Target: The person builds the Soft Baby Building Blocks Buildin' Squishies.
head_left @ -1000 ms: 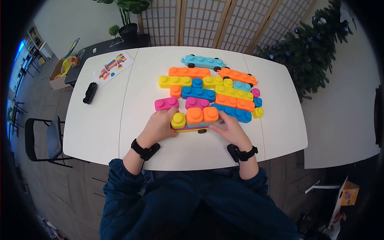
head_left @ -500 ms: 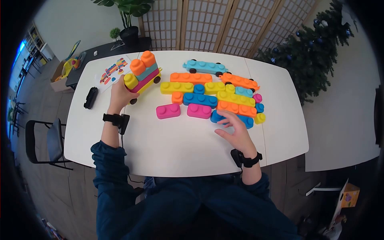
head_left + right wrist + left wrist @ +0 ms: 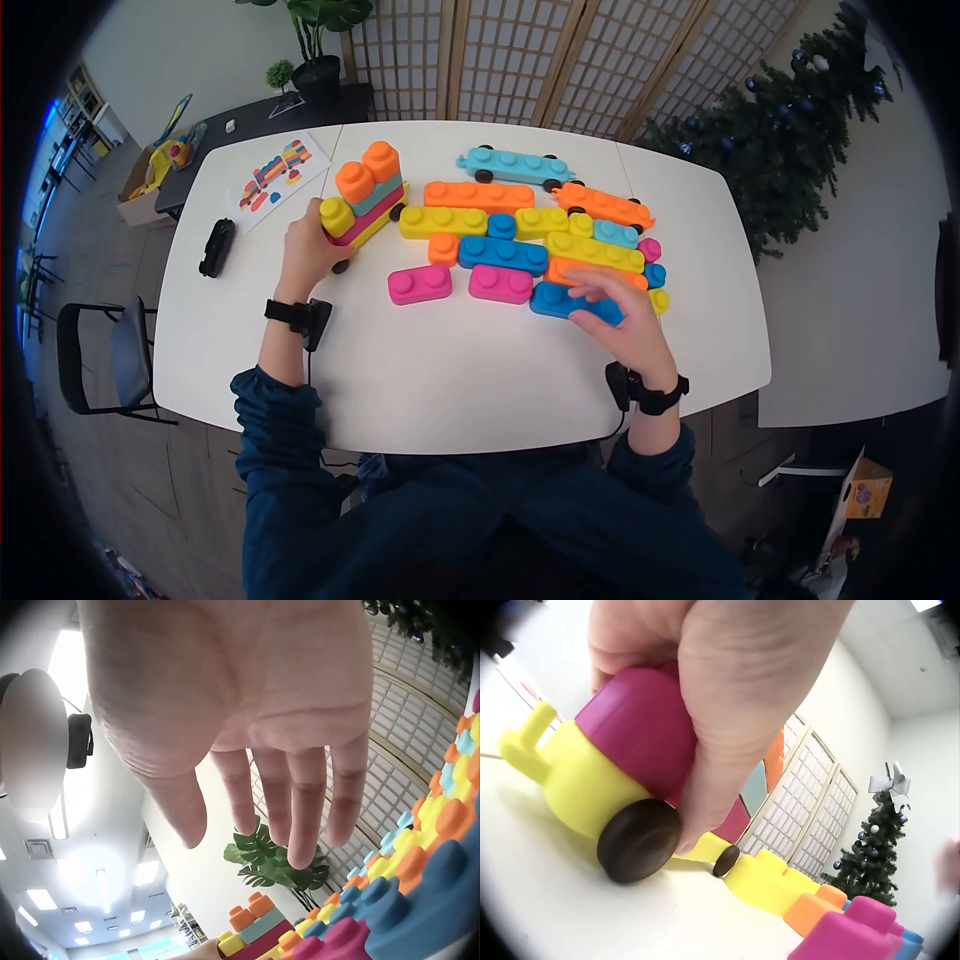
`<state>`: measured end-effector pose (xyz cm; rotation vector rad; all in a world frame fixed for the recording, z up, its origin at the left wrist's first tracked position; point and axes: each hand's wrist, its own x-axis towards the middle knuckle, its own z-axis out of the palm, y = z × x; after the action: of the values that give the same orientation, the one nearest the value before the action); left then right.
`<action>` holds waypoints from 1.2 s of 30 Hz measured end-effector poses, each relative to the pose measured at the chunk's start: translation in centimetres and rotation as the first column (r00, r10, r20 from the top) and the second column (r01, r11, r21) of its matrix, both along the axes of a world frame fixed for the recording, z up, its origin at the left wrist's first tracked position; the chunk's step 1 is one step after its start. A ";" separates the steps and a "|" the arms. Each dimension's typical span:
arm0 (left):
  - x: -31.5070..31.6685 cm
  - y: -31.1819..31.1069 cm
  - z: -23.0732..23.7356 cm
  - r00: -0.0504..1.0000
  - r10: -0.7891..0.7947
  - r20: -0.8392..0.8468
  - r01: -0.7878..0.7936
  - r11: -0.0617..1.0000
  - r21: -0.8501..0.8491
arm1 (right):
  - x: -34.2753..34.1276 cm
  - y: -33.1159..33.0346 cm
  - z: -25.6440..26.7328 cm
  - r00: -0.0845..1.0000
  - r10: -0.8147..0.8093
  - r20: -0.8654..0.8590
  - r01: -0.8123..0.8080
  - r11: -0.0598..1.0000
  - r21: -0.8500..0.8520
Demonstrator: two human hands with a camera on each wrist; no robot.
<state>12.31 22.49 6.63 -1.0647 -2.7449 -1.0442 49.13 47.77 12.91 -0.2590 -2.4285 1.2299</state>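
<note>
My left hand (image 3: 308,260) grips the rear of a toy block car (image 3: 378,214) at the left of the table. The car has a yellow wheeled base (image 3: 577,784), a long magenta block, a light blue block, two orange blocks and a yellow block on top. In the left wrist view its dark wheel (image 3: 639,840) stands at the tabletop, thumb beside it. My right hand (image 3: 632,330) hovers over the long blue block (image 3: 552,299), fingers loosely spread, holding nothing. Two magenta blocks (image 3: 420,285) lie between the hands.
Rows of colored blocks (image 3: 595,253) lie right of center, with a light blue wheeled base (image 3: 518,165) and an orange one (image 3: 608,206) behind. A picture sheet (image 3: 285,178) and a black object (image 3: 217,248) lie at the left of the white table (image 3: 440,380).
My left hand has carried the block car from the front middle to the left and lowered it. My right hand has let go of it and shifted right.
</note>
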 end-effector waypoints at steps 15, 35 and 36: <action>2.6 -0.9 2.6 0.984 -0.030 -0.175 0.046 0.995 0.090 | -12.6 11.7 2.5 0.959 -0.254 0.125 0.116 0.756 0.644; 11.6 -2.7 5.2 0.969 -0.166 -0.185 0.207 0.950 0.233 | -22.5 16.3 -6.2 0.809 -0.293 0.509 -0.075 0.807 0.585; 11.6 -2.6 4.9 0.970 -0.170 -0.173 0.209 0.948 0.239 | -22.7 16.8 -6.9 0.838 -0.256 0.482 -0.089 0.807 0.584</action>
<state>23.95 19.86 11.55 -1.3230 -2.3479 -1.2440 26.45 64.56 5.97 -0.5875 -3.0951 0.3082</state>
